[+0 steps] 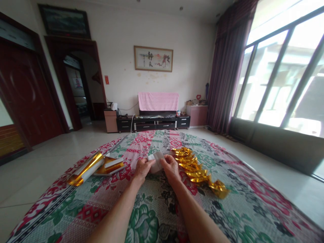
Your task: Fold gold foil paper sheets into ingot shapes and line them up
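A small pale grey-white sheet of paper [157,162] is held up between my two hands over the flowered cloth. My left hand [144,167] pinches its left edge, and my right hand [170,166] pinches its right edge. To the right of my right hand lies a row of folded, shiny gold foil pieces [196,168], running toward the near right. Left of my left hand, a rolled gold and white foil sheet [87,168] lies beside a stack of gold and white foil paper [111,165].
The flowered cloth [144,221] covers the broad surface under my hands. Beyond it, a low black cabinet [155,125] stands against the wall, with a pink cloth [158,101] draped above it. A purple curtain [224,74] hangs by the windows at the right.
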Demonstrator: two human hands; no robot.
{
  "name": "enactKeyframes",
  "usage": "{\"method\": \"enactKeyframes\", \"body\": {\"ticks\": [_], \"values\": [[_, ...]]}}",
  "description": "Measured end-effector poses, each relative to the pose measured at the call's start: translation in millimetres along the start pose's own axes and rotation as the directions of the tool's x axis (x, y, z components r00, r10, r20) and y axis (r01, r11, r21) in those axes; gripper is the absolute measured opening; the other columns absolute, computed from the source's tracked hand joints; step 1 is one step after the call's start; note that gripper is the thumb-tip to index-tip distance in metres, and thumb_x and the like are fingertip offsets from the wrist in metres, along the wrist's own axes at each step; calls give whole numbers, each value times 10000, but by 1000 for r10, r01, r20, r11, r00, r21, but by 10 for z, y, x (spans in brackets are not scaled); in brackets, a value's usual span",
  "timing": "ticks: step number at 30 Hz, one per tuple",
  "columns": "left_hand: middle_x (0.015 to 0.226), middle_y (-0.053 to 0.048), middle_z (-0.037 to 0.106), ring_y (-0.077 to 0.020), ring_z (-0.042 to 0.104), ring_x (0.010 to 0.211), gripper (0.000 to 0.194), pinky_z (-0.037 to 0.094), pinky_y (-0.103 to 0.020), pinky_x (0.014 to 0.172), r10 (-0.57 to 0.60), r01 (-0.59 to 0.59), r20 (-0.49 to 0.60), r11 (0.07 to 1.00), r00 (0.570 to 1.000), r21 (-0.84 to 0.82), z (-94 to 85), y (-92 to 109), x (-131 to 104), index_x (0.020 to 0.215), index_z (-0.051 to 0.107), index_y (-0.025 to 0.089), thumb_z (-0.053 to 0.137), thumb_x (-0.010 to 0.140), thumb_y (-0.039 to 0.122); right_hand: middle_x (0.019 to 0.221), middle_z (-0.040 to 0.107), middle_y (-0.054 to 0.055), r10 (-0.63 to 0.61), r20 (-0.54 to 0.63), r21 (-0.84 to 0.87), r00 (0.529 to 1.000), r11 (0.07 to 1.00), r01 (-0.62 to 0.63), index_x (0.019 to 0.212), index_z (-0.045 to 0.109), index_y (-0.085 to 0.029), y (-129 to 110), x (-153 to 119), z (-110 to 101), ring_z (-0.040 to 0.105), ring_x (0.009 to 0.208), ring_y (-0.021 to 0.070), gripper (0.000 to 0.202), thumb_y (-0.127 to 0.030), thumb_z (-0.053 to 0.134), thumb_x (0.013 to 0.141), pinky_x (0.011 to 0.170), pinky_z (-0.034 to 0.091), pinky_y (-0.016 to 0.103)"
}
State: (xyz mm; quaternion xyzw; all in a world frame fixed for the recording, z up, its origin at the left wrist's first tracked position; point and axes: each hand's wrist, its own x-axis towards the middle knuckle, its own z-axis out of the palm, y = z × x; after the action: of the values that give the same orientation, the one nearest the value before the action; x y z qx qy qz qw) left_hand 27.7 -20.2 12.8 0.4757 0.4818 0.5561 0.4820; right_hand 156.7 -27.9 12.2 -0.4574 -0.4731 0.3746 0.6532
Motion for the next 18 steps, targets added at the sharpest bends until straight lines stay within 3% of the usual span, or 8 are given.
{"method": "enactKeyframes", "body": {"ticks": [5, 12, 18], "values": [[612, -34, 678, -178, 601, 569, 343, 453, -248, 522, -15, 16, 11, 1000, 1000, -24, 5, 8, -9, 863, 700, 114, 676, 587, 316, 575, 555, -30, 9, 13, 2, 1000, 1000, -9, 703, 576, -166, -9, -21, 8, 450, 499, 99, 220, -350, 614, 588, 496, 379, 209], [559, -21, 648, -152, 561, 515, 327, 435, -241, 507, 0, 1, 66, 1000, 998, -11, 17, 78, -63, 812, 699, 93, 694, 565, 307, 600, 574, -36, -29, -45, -126, 999, 992, 23, 704, 585, -179, 29, -11, 16, 452, 497, 100, 198, -321, 610, 568, 502, 376, 213], [590, -19, 643, -134, 547, 521, 308, 410, -219, 495, 13, -15, 62, 999, 998, 30, 31, 101, -79, 780, 699, 100, 687, 577, 332, 529, 552, -36, -3, 61, -55, 998, 998, 6, 689, 581, -175, 9, -33, 25, 455, 477, 105, 230, -379, 627, 594, 473, 361, 212]]}}
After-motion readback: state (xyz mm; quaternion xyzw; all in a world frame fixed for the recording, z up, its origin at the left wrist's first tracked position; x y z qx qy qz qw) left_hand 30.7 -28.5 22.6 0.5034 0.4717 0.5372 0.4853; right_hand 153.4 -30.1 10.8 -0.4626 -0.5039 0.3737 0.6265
